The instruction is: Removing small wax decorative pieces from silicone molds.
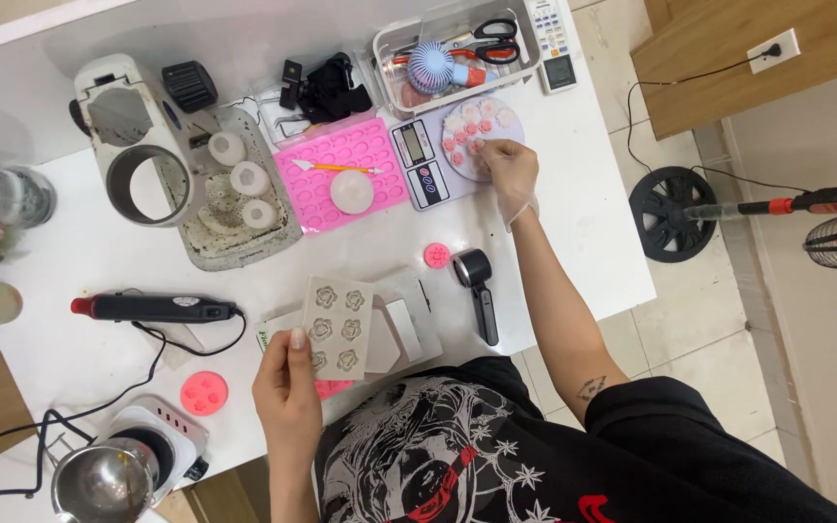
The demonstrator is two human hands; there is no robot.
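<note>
Flower mold (337,327), the pale rectangular one with six rose-shaped cavities, was in the left hand (288,385) near the front edge of the white table (593,223), thumb pressed on its lower left corner and the other fingers tucked behind it, so the grip was clamped on that edge with the mold tilted up toward the camera. The right hand (508,172), in a thin clear glove, was stretched way out to the round white plate (511,121) sitting on the kitchen scale (420,165), fingertips pinched together right on one of the small pink pieces (468,127) there; couldn't tell if it was actually lifting one or just touching it. Between the two hands were a little pink disc (437,256) and a black handheld tool (478,291) lying on the table. A pink silicone tray (326,189) with a white dome on it sat just left of the scale, and a black heat gun (152,308) lay well off to the left of the mold.
</note>
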